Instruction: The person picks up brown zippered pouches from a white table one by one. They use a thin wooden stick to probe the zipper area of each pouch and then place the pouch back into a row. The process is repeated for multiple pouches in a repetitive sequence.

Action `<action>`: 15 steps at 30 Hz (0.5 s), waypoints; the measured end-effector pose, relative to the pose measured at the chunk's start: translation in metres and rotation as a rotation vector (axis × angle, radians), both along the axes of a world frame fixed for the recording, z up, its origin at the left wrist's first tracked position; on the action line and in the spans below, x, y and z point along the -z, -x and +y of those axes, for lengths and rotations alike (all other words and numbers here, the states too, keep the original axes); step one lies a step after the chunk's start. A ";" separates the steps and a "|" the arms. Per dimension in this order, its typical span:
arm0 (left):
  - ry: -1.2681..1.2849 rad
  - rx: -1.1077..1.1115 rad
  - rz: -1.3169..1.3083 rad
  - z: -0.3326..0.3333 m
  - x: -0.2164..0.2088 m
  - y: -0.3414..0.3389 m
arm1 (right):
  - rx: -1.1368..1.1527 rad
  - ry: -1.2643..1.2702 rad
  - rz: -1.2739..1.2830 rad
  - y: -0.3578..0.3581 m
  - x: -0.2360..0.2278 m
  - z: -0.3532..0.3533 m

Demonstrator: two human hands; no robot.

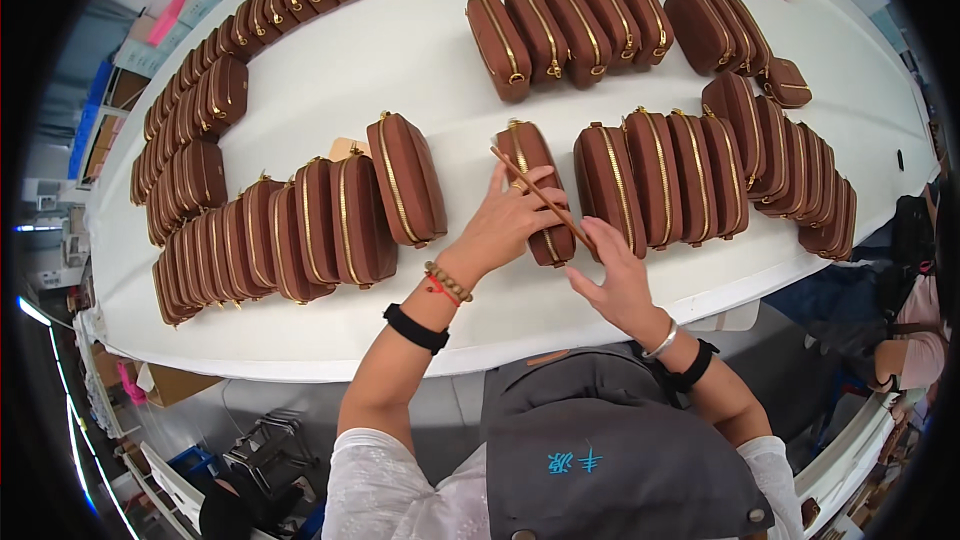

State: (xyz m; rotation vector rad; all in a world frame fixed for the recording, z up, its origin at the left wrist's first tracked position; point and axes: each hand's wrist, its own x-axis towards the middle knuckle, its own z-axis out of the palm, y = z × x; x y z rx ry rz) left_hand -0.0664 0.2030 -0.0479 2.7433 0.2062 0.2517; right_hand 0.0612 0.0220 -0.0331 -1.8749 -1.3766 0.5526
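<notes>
A brown zippered bag (529,148) lies in front of me on the white table, its gold zipper facing up. Across it, slanting from upper left to lower right, runs a thin brown strap (550,206). My left hand (503,221) rests over the bag, closed with the strap among its fingers. At the strap's lower right end, my right hand (617,282) has its fingers around it, the thumb standing a little apart. To the right stands a brown bag (610,185) in a row; to the left another bag (405,180) leans.
Rows of similar brown bags line the white table (350,35): a left row (245,245), a back group (570,25) and a right row (785,155). The table's near edge curves before my apron (610,440). Another person (910,340) is at the far right.
</notes>
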 end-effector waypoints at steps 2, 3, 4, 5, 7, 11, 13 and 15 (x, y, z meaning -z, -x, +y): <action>0.172 -0.005 -0.052 -0.005 0.006 -0.010 | 0.046 0.092 0.070 0.007 0.007 0.007; 0.203 -0.015 -0.064 -0.009 0.010 -0.013 | 0.077 0.081 0.082 0.009 0.010 0.007; 0.237 -0.030 -0.077 -0.014 0.010 -0.015 | 0.091 0.086 0.095 0.008 0.007 0.006; 0.299 -0.021 -0.097 -0.019 0.010 -0.017 | 0.104 0.091 0.108 0.005 0.001 0.004; 0.400 -0.005 -0.197 -0.030 0.010 -0.022 | 0.125 0.025 0.106 -0.001 0.002 -0.001; 0.647 -0.199 -0.408 -0.037 0.018 -0.029 | 0.054 -0.062 -0.099 -0.004 0.009 -0.004; 0.635 -0.374 -0.463 -0.042 0.015 -0.020 | 0.041 -0.055 -0.141 0.000 0.011 0.001; 0.326 -0.554 -0.478 -0.036 0.006 -0.008 | 0.037 -0.070 -0.215 0.000 0.014 0.004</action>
